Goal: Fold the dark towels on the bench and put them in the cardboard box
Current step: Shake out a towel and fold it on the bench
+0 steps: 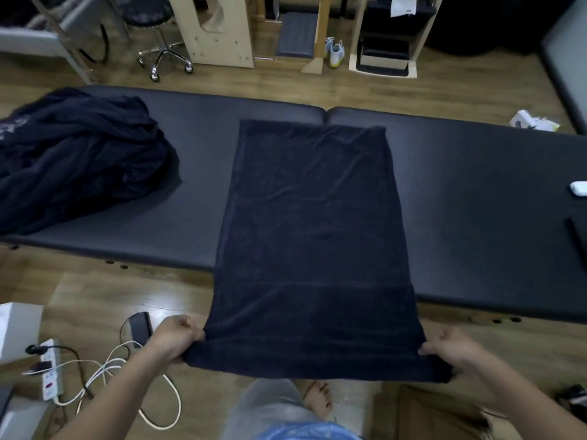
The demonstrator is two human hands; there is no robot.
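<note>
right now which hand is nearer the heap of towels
Left. The left hand grips the spread towel below and right of the heap; the right hand grips it farther right.

Two grips: left grip [176,338] and right grip [451,347]. One spread towel [311,249]. One heap of dark towels [76,160]; the number of pieces in it cannot be told. One desk [476,201], in two padded sections. One cardboard box [425,414], only partly in view. One bare foot [317,398]. One wheeled stool [162,42]. Two pale shoes [335,50], standing as a pair. One power strip [50,369]; the white cables [104,369] beside it are too tangled to count. One dark device [141,327] on the floor. One small white object [578,188] and one dark bar [576,242] on the desk. One white carton [533,122] on the floor.
</note>
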